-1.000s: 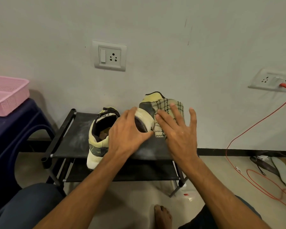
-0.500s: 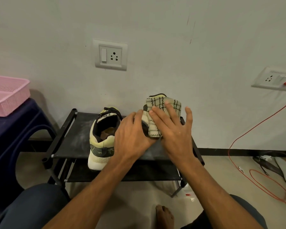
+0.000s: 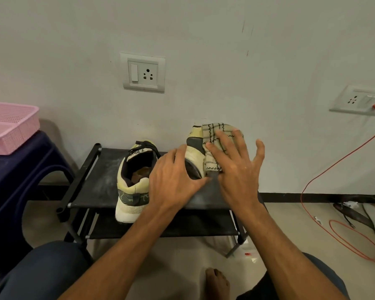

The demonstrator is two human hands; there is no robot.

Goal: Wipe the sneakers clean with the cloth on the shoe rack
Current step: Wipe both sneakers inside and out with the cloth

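Note:
Two pale yellow sneakers are on the black shoe rack [image 3: 100, 191]. The left sneaker [image 3: 133, 180] stands upright, heel toward me. The right sneaker [image 3: 194, 152] is tipped up on its side, sole edge facing left. My left hand [image 3: 171, 180] grips its heel end, thumb under the sole. My right hand [image 3: 236, 167] presses a checked cream cloth [image 3: 212, 148] flat against the sneaker's upper with straight, spread fingers. Most of that sneaker is hidden by hands and cloth.
A pink basket [image 3: 9, 128] sits on a dark blue stool [image 3: 15, 182] at left. An orange cable [image 3: 325, 176] runs from a wall socket [image 3: 359, 100] down to the floor at right. Another socket [image 3: 143, 72] is above the rack. My bare foot [image 3: 217, 284] is below.
The cloth under my right hand has slid up and right over the tipped sneaker. My left hand keeps its hold on the heel end.

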